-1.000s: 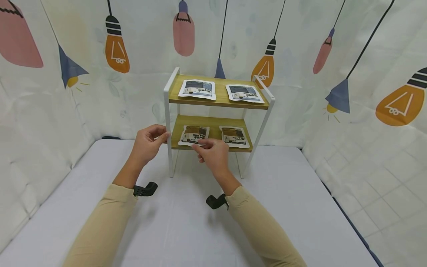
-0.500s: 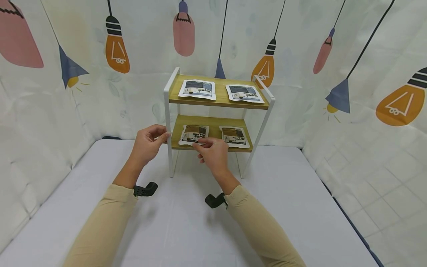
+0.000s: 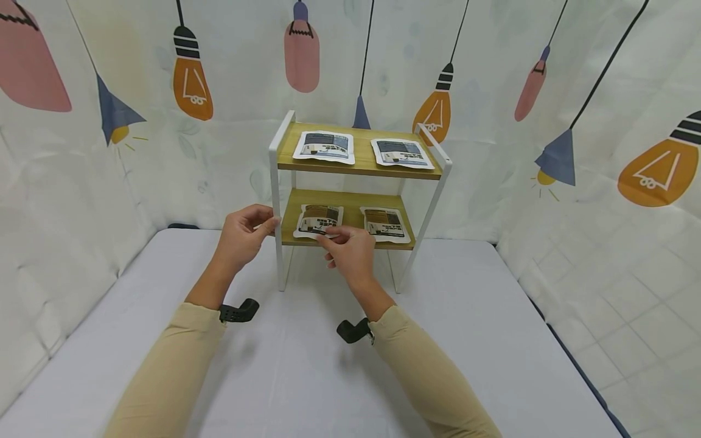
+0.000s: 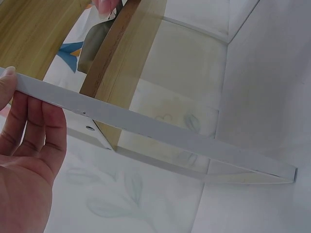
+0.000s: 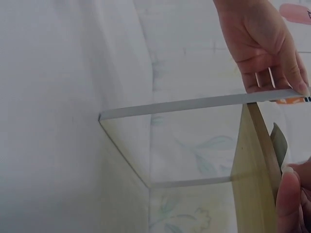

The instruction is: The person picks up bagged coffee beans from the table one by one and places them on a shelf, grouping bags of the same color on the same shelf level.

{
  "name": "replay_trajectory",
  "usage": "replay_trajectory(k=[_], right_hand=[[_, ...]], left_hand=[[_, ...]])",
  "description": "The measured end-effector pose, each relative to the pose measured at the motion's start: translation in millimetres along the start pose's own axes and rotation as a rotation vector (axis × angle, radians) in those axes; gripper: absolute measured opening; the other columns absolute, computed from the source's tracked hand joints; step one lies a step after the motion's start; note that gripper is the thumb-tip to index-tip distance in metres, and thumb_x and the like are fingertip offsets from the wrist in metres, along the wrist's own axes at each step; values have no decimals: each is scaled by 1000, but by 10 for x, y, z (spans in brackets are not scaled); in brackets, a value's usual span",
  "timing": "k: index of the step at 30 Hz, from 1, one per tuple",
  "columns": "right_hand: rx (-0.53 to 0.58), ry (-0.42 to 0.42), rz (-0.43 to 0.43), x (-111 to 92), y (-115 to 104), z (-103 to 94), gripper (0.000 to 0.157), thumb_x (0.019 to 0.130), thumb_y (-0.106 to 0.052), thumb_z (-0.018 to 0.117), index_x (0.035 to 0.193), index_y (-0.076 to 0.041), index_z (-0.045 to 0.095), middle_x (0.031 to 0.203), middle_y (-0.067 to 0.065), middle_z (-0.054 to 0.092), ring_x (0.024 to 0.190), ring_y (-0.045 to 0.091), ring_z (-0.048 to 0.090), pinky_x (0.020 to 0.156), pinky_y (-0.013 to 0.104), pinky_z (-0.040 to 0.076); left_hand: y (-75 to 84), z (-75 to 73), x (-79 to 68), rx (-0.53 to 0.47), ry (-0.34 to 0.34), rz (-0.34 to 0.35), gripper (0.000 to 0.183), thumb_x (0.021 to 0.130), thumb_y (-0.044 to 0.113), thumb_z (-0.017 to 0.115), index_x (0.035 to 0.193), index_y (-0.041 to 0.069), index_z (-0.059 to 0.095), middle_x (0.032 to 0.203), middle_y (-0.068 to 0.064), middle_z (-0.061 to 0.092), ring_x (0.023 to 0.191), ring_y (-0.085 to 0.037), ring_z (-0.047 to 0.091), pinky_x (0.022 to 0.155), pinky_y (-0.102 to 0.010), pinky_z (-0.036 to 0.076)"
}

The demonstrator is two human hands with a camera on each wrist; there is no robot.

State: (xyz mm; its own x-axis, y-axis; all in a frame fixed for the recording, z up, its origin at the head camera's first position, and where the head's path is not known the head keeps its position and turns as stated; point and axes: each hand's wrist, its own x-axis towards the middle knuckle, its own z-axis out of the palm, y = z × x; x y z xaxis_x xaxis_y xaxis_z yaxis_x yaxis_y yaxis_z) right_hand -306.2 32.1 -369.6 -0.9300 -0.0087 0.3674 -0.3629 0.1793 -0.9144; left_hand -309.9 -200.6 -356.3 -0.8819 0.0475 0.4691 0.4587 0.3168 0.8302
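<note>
A two-tier shelf rack with white legs (image 3: 277, 194) and wooden boards stands at the back of the table. On its lower board (image 3: 350, 199) lies a brown-and-white flat pouch (image 3: 316, 219) at the left. My right hand (image 3: 353, 252) pinches that pouch's front edge between thumb and fingers. In the right wrist view the pouch (image 5: 278, 145) shows edge-on above the board. My left hand (image 3: 243, 236) grips the rack's front left leg; the left wrist view has the thumb on one side of the leg (image 4: 121, 116) and curled fingers on the other.
A matching brown-labelled pouch (image 3: 385, 225) lies at the right of the lower board. Two blue-labelled pouches, one left (image 3: 324, 147) and one right (image 3: 402, 153), lie on the top board (image 3: 361, 170). A printed cloth backdrop (image 3: 230, 158) hangs behind the white-covered table (image 3: 296, 377).
My right hand and the pouch it pinches have shifted only very slightly since one second ago. The left hand keeps its place on the leg.
</note>
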Motion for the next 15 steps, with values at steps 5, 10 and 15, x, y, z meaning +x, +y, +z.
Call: replay_trajectory(k=[5,10,15], right_hand=[[17,-2,-10,-15,-2,-1,22,86,-15,84,105,-4,80,78,17,76,62,43,71,49,36,60],[34,-1,-21,-57,-4,-10,23,88,-15,82,107,-4,80,79,17,76,61,43,70,49,36,60],[37,12,-59,-94,-5,-13,23,89,-16,81,109,-3,79,78,17,76,60,46,69,48,35,60]], left_hand=[[2,-2,0,-2,1,2,29,100,24,67,120,3,69,107,-11,72,94,-8,69,83,-15,58],[2,0,-1,-9,-1,-2,29,100,24,67,120,3,69,106,-7,72,95,-8,69,83,-15,58],[-3,2,-3,-12,1,-6,32,100,24,68,121,0,68,105,-1,72,95,-9,69,83,-15,58]])
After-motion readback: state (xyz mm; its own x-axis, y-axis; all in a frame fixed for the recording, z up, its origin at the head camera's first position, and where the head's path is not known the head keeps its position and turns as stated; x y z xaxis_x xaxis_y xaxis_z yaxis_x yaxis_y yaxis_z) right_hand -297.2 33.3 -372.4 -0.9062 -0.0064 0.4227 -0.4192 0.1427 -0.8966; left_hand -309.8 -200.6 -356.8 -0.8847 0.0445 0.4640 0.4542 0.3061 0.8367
